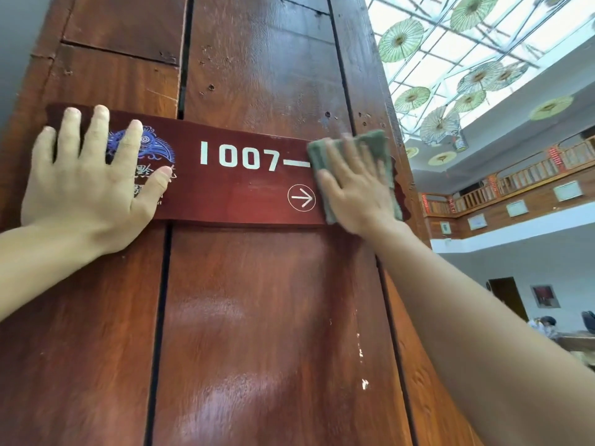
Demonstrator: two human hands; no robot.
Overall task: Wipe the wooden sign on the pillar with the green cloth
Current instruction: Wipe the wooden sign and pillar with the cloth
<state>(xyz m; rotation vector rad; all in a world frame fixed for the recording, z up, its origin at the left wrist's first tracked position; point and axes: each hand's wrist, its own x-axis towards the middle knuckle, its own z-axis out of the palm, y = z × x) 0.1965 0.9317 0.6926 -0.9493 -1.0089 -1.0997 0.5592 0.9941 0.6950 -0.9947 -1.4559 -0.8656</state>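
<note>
A dark red wooden sign [238, 191] reading "1007" with a white arrow is fixed across the wooden pillar [257, 317]. My left hand [87, 185] lies flat with spread fingers on the sign's left end, over a blue emblem. My right hand [357, 191] presses a folded green cloth [375, 144] flat against the sign's right end, covering the rest of the lettering. The cloth shows above and beside my fingers, and the fingers look blurred.
The pillar is made of reddish-brown planks with dark gaps between them. To the right, a hall opens with paper umbrellas [401, 40] hanging under a glass roof, a wooden balcony railing [515, 178], and seated people [545, 325] far below.
</note>
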